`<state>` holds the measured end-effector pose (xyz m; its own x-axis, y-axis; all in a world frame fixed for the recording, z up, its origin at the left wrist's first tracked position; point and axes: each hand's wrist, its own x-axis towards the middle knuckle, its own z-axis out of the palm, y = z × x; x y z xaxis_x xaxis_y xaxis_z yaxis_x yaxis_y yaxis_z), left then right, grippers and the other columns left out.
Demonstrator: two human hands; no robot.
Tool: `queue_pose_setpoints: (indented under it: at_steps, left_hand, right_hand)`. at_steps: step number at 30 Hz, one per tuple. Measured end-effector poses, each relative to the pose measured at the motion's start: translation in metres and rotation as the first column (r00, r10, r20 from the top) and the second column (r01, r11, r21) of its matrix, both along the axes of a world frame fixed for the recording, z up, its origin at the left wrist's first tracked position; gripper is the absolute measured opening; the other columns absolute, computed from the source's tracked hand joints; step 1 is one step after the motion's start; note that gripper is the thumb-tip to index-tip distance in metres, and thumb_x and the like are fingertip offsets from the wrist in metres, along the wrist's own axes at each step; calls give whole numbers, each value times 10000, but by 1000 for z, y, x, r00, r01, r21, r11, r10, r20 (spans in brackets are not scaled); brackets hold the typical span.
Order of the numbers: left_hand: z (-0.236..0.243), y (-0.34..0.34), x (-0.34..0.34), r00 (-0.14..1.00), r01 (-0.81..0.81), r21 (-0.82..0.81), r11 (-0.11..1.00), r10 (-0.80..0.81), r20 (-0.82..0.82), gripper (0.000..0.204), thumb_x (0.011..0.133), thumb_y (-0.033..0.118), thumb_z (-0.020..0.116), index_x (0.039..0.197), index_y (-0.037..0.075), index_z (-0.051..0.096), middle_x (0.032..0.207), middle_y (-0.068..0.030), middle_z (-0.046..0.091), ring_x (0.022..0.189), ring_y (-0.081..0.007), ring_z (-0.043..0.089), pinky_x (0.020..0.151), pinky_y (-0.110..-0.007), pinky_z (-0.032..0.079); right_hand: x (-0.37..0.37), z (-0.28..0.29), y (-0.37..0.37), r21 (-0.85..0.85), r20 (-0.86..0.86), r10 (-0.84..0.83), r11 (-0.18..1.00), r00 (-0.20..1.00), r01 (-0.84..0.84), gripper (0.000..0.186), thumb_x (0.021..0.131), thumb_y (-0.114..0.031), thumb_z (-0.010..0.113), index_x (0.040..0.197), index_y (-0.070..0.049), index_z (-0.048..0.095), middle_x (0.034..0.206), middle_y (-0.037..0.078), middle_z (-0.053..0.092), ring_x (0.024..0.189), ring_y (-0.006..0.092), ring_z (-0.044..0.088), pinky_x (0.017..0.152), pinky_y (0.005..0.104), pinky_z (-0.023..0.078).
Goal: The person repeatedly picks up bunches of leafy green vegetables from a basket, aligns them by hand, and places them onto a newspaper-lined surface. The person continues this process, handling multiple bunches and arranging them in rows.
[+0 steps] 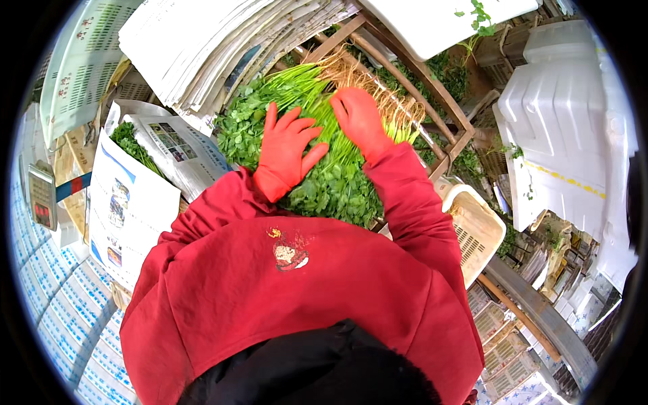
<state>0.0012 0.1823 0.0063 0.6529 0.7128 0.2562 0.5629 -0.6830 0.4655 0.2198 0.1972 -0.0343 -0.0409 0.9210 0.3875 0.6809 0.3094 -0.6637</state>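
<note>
A thick heap of coriander (pixel 337 192) lies in front of me, with leafy tops toward me and to the left, pale green stems across the middle, and brownish roots (pixel 398 94) at the far right. My left hand (pixel 287 150), in an orange-red glove, rests on the leaves and stems with its fingers spread. At the root end of the stems is my right hand (pixel 360 120), gloved the same way, its fingers curled together on some of the coriander. Its fingertips are partly hidden against the stems.
A tall stack of newspapers (pixel 202 47) stands behind the heap at the left. Newspaper-wrapped greens (pixel 135 145) are at left, near a calculator (pixel 42 196). A brown frame (pixel 445 108) borders the roots. A cream plastic basket (pixel 476 229) and white foam boxes (pixel 553 128) are at right.
</note>
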Motion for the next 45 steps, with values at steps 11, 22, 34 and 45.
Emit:
queue_pose_setpoints:
  at_steps: [11, 22, 34, 45]
  left_hand:
    - [-43, 75, -45, 973, -157, -291, 944, 199, 118, 582, 942, 504, 628, 1398, 145, 593, 1479, -156, 530, 1422, -412, 408, 1199, -596, 214]
    - [-29, 8, -20, 997, 54, 16, 998, -53, -63, 469, 908, 437, 669, 1313, 201, 659, 1301, -25, 659, 1380, -335, 466, 1224, -615, 137]
    - [-36, 4, -26, 992, 100, -32, 994, -102, -72, 554, 879, 317, 660, 1421, 233, 581, 1391, -20, 604, 1410, -343, 430, 1225, -630, 109]
    - [-37, 2, -32, 994, 104, -11, 995, -104, -32, 554, 870, 295, 684, 1405, 199, 578, 1375, -31, 604, 1403, -326, 434, 1228, -625, 119]
  right_hand:
    - [11, 7, 14, -302, 135, 101, 951, 986, -56, 236, 927, -281, 650, 1028, -74, 706, 894, 164, 708, 860, 371, 667, 778, 470, 526]
    - [8, 1, 11, -322, 247, 103, 947, 964, -19, 216, 850, -249, 752, 1026, -126, 730, 1008, 120, 708, 903, 339, 669, 790, 429, 525]
    - [61, 48, -3, 91, 377, -578, 801, 723, 592, 307, 920, -189, 649, 1212, -96, 674, 1106, 177, 712, 989, 386, 676, 861, 462, 543]
    - [-39, 22, -4, -517, 157, -166, 826, 974, 224, 260, 904, -201, 554, 1029, -136, 773, 1051, 184, 699, 1007, 359, 668, 927, 414, 524]
